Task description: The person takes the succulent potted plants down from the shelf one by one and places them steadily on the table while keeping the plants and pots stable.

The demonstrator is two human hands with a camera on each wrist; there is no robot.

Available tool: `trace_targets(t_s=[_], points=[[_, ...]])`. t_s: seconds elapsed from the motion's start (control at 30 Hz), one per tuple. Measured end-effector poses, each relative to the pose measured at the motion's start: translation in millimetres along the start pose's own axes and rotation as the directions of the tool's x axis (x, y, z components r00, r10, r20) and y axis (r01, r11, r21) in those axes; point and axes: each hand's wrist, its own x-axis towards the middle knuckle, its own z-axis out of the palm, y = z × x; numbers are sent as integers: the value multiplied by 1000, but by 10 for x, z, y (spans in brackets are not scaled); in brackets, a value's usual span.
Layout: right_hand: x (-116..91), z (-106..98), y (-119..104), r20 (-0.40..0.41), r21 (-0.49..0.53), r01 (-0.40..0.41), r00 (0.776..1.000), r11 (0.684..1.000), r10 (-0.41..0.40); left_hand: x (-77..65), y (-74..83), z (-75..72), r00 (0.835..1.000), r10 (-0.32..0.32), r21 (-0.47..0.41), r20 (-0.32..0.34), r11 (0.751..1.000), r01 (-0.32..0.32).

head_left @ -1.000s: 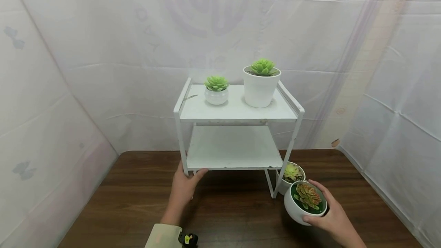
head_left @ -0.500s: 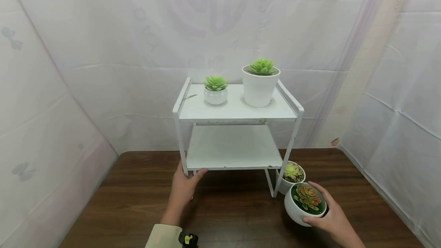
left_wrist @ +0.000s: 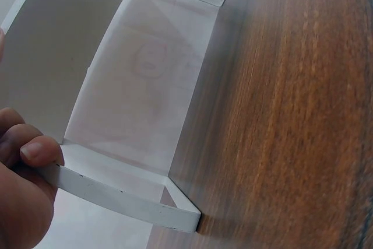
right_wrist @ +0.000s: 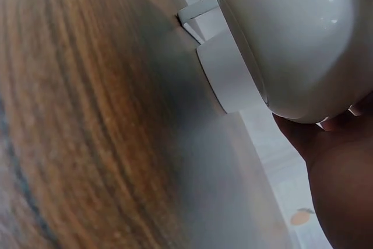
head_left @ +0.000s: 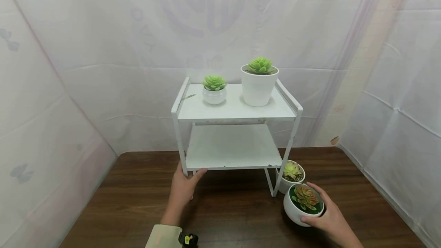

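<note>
A white two-tier shelf stands on a wooden table. My left hand grips its front left leg just below the lower board; the left wrist view shows curled fingers around the white frame. My right hand holds a round white pot with a reddish-green succulent by its side, tilted slightly. In the right wrist view the pot is above the tabletop. Behind it, a white pot with a yellow-green succulent stands beside the shelf's right leg, partly hidden.
On the top board sit a small round white pot with a green succulent and a taller white pot with a green succulent. Pale cloth walls enclose the wooden table at the back and sides.
My right hand and the round pot have shifted very slightly left and down. The view has drifted a little. My left hand keeps its hold on the shelf leg.
</note>
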Motion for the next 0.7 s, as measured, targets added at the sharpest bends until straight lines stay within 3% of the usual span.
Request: trace_targets(t_s=[0.27, 0.7], points=[[11, 26, 87, -17, -33, 44, 999, 998, -44, 7, 5, -1, 1000, -10, -9, 10, 1000, 10], [41, 50, 139, 21, -52, 1, 1000, 999, 0, 24, -28, 2, 1000, -5, 1, 10, 1000, 5]])
